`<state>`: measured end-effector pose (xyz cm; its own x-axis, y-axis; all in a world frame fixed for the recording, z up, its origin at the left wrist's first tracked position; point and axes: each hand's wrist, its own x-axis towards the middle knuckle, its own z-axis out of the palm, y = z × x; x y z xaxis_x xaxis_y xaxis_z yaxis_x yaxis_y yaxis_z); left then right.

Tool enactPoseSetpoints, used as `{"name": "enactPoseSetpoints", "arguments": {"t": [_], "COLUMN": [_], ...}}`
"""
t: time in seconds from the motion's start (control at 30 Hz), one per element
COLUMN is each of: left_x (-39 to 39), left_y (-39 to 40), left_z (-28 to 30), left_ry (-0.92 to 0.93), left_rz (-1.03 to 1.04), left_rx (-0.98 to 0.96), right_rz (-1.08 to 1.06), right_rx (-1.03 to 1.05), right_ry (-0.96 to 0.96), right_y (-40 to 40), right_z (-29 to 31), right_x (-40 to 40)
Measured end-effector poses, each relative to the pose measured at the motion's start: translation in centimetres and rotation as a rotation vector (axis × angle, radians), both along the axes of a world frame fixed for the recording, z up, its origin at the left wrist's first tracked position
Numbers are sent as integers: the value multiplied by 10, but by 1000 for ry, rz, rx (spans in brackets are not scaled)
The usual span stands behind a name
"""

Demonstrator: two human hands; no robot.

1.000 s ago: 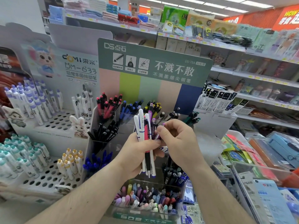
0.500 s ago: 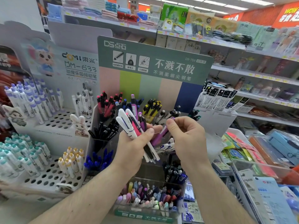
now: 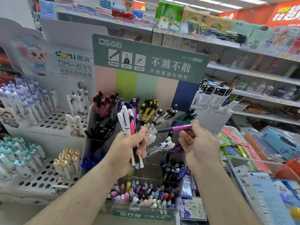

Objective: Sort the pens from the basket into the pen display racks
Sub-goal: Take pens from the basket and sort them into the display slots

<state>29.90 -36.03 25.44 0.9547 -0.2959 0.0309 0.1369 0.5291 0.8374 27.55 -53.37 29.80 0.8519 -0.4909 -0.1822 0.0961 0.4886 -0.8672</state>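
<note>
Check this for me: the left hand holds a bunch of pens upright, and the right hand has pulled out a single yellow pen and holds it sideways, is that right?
Not quite. The pen in the right hand is purple with a dark grip and a metal tip, not yellow, as the head view shows. The rest holds: the left hand holds a bunch of pens upright, and the single pen lies sideways.

Store aisle. Long shelves run behind and to the right, stocked with packaged goods too blurred to identify. Folded towels stacked on the top shelf, left; green tissue packs beside them. Orange-red wall banner at upper right. Small rabbit figurine sits on the white perforated stand. Flat packaged stationery in bright colours piled at right. Blue-and-white carded packs stand at lower right.
</note>
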Motion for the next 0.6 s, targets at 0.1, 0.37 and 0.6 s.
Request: {"name": "enactPoseSetpoints", "arguments": {"t": [0.1, 0.37, 0.6], "left_x": [-2, 0, 5], "left_y": [-6, -14, -11], "left_z": [1, 3, 1], "left_ry": [-9, 54, 94], "left_rz": [-58, -217, -160], "left_rx": [-6, -182, -155], "right_rz": [-22, -80, -467], "right_rx": [-14, -2, -433], "right_ry": [28, 62, -62], "right_y": [2, -6, -42], "right_z": [-3, -13, -5], "right_x": [-2, -6, -3]}}
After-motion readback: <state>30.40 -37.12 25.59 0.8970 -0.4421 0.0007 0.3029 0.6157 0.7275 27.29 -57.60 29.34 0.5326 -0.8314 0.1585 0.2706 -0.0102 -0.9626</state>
